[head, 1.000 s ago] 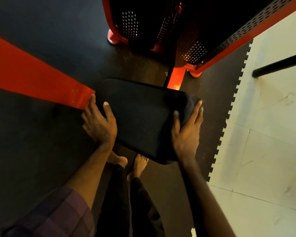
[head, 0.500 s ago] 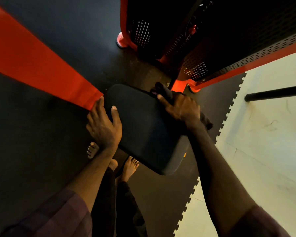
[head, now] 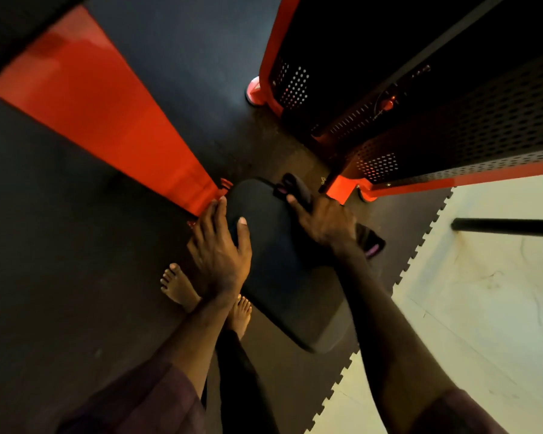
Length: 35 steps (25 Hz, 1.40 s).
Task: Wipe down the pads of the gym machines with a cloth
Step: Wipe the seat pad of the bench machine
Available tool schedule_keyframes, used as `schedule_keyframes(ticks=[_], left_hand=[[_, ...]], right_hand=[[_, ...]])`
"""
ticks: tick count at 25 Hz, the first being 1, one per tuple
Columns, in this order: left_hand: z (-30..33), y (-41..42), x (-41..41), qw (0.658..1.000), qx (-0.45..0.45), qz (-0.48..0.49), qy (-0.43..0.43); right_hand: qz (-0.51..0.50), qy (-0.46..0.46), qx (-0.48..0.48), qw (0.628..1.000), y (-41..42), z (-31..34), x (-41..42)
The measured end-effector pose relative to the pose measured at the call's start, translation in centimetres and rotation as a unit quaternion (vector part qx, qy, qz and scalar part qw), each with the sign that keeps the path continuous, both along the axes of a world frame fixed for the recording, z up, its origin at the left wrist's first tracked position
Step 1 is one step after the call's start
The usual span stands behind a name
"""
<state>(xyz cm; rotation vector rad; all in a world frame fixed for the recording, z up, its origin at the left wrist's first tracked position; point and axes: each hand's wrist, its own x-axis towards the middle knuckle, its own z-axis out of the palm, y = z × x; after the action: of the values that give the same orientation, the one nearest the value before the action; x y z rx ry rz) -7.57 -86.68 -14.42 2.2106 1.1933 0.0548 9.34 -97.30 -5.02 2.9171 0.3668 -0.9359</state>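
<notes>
One pad [head: 282, 261], one cloth [head: 298, 186], two hands — left hand [head: 217, 252], right hand [head: 323, 220] — two bare feet [head: 179, 285]

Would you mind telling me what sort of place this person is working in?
Most likely a gym. A black padded seat is mounted on a red machine frame, a perforated metal shroud stands behind it, and dark interlocking rubber mats cover the floor beside pale tiles.
</notes>
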Motion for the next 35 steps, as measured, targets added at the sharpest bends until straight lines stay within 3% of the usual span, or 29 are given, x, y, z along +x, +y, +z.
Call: schedule_keyframes(ticks=[2,8,11,14,17,20,24,28,30,33,35], left_hand=[[-0.1,0.0,0.0,1.0,0.002,0.003,0.001],[0.2,-0.1,0.1,0.999,0.024,0.029,-0.005],[0.0,-0.3,0.0,0.999,0.029,0.034,-0.025],[-0.4,-0.2,0.1,0.998,0.024,0.036,-0.054],[-0.4,0.1,-0.6,0.981,-0.02,0.093,-0.171],[0.0,1.0,-3.1,0.926,-0.056,0.256,-0.272],[0.7,0.9,-9.2,0.915,-0.065,0.329,-0.225],[1.0,-0.5,-13.1,0.922,-0.093,0.321,-0.197],[1.2,-0.8,-13.6,0.921,-0.094,0.32,-0.202],[2.1,-1.1,-14.5,0.918,-0.105,0.323,-0.206],[2.9,-1.2,-15.2,0.927,-0.121,0.303,-0.185]], right_hand=[[0.036,0.008,0.012,0.999,2.8,-1.1,-0.3],[0.045,0.011,0.044,0.998,-1.4,0.4,0.0],[0.066,0.033,0.039,0.997,3.5,-1.7,1.1],[0.168,0.052,0.078,0.981,9.3,-4.1,1.4],[0.319,0.055,0.034,0.946,12.6,-5.6,1.2],[0.476,0.047,0.008,0.878,13.8,-6.0,-1.4],[0.617,0.108,0.017,0.779,13.9,-6.3,-6.0],[0.605,0.122,-0.039,0.786,15.3,-6.2,-6.9],[0.691,0.094,-0.058,0.715,14.5,-5.5,-8.5],[0.829,0.077,-0.042,0.553,9.0,-4.3,-10.4],[0.87,0.077,-0.029,0.485,7.2,-3.3,-10.5]])
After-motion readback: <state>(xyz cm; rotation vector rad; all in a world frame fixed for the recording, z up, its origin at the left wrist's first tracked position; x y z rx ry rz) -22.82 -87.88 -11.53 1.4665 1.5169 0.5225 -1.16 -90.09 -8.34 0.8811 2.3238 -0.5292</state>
